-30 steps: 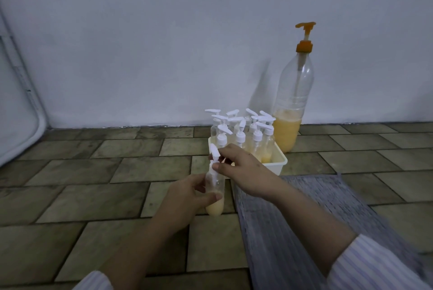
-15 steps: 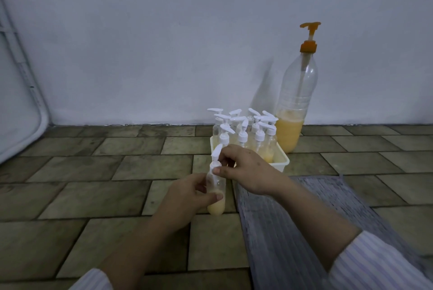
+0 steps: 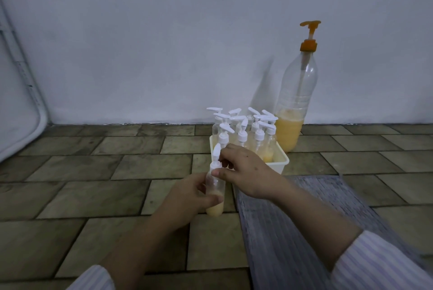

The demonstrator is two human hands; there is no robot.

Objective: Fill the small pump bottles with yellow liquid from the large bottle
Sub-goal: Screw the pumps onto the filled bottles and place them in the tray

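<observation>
Left hand (image 3: 187,198) grips a small clear bottle of yellow liquid (image 3: 215,196) above the near tiles; right hand (image 3: 246,172) pinches its white pump cap (image 3: 216,161). A cross-threaded cap could leak.

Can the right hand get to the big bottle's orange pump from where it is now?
Probably not yet: the right hand pinches the pump top of the small bottle held by the left hand, and the large bottle stands beyond the white tub.
</observation>
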